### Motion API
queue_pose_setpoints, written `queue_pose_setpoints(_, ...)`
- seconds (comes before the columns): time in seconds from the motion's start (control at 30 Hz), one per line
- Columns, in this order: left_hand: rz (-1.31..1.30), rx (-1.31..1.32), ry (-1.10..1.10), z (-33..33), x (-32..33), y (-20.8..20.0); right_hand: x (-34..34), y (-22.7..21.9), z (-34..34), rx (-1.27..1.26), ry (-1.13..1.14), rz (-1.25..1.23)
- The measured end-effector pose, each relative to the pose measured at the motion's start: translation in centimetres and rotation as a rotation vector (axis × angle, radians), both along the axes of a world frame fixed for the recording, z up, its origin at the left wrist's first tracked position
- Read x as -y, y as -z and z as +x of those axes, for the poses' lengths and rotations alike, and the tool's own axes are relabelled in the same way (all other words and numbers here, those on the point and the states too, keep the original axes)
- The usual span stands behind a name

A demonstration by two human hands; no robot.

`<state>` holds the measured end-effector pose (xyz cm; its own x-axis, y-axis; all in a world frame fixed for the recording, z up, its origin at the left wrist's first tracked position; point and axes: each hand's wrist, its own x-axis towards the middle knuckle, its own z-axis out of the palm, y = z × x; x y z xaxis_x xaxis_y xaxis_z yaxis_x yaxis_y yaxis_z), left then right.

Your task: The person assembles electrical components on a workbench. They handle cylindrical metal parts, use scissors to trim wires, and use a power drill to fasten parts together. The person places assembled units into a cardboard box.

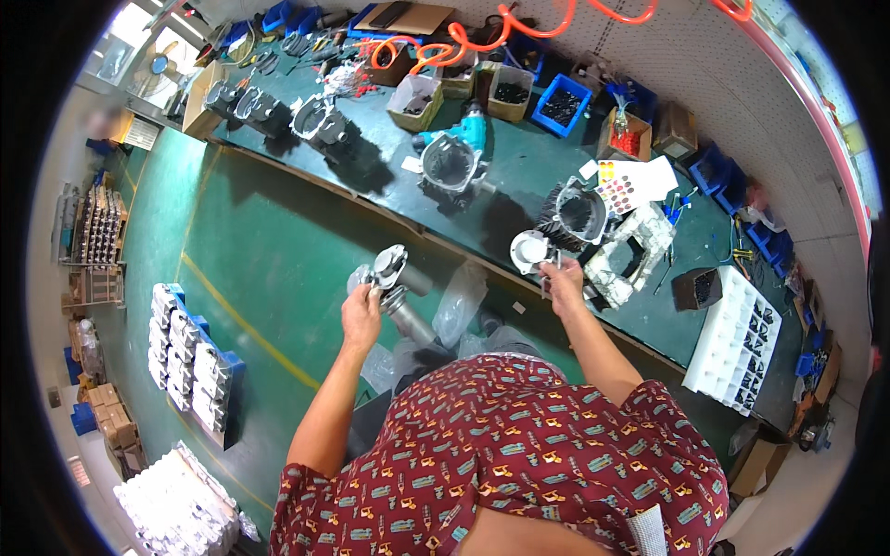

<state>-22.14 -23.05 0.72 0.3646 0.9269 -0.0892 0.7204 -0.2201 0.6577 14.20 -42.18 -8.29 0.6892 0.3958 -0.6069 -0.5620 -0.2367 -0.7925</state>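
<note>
My left hand (362, 317) pinches the edge of a grey metal casting (390, 266) with an open flanged end, held over the floor in front of the bench. A metal cylinder (408, 319) shows just below it; whether the two are joined I cannot tell. My right hand (563, 285) grips a round silver metal cover (530, 248) at the bench's front edge. Close behind that cover stands a dark finned motor housing (579, 213). Right of it lies a whitish moulded frame (633, 250) with an opening in its middle.
Along the green bench (519, 181) stand more metal housings (320, 120), a teal power drill (471, 130) and a blue bin (562, 105) of small dark parts. A white compartment tray (732, 338) sits at the right. Orange coiled hose (459, 35) hangs above. Stacked castings (190, 361) stand at the left.
</note>
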Motion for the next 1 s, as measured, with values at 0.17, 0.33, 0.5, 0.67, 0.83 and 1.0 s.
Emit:
queue_pose_setpoints(0.17, -0.184, 0.169, -0.023, 0.0, -4.1, 3.6, 1.6, 1.1, 0.7, 0.073, -0.022, -0.199)
queue_pose_setpoints(0.33, -0.262, 0.241, -0.057, -0.5, -6.9, 3.9, 1.5, -3.6, -4.4, 0.919, 0.112, -0.509)
queue_pose_setpoints(0.5, -0.299, 0.249, -0.025, -2.4, -9.3, 2.1, -11.3, -10.9, -18.7, 0.188, -0.360, -0.069)
queue_pose_setpoints(0.67, -0.269, 0.278, -0.049, -4.8, -10.9, 3.4, -23.5, -10.1, -29.3, -0.003, -0.521, -0.079)
queue_pose_setpoints(0.83, -0.195, 0.293, -0.108, -8.1, -12.5, 5.8, -26.6, -7.6, -31.2, 0.006, -0.685, -0.200)
queue_pose_setpoints(1.0, -0.521, 0.643, -0.349, -12.0, -16.3, 5.8, -25.8, -8.4, -30.9, 0.056, -0.633, -0.170)
